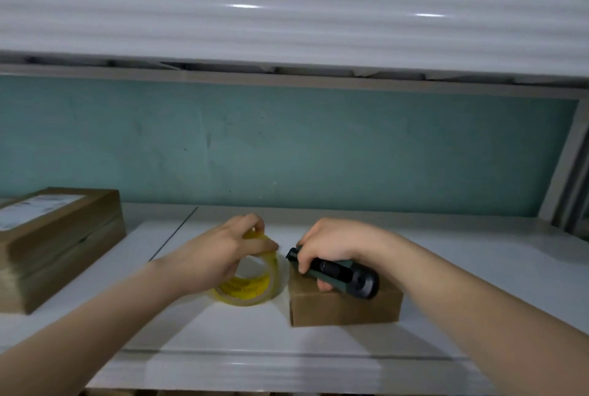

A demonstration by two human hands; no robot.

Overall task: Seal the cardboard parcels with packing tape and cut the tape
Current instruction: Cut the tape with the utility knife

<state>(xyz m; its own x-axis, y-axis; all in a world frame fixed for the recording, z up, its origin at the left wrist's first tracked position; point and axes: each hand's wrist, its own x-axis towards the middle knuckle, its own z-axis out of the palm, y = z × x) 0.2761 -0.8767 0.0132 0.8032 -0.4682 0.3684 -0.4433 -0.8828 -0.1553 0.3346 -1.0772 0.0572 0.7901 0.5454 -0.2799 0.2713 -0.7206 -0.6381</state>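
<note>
Under the right hand [331, 244], seen from the head camera, sits a small brown cardboard parcel [345, 308] on the white shelf board [462, 268]. This hand's fingers are curled tightly round a dark green and black utility knife [338, 274]. The knife lies slanted across the parcel's top, its nose poking out past the knuckles towards the other hand and its rounded black butt jutting out on the wrist side. Its blade is too blurred to make out. Just beyond the knife's nose, the left hand [229, 249] holds a roll of clear yellowish packing tape with a yellow printed core [251, 285]. Its fingers are bent over the roll's upper rim and pinch it there, while the roll stands tilted on the shelf board below the palm. The roll is right beside the parcel's near-left edge (whether the two touch cannot be told). Well out past the left forearm lies a large flat brown cardboard box with a white label [57, 246], on the same board. Above both hands runs a glossy white upper shelf [287, 29], and a teal wall [287, 147] stands behind them.
</note>
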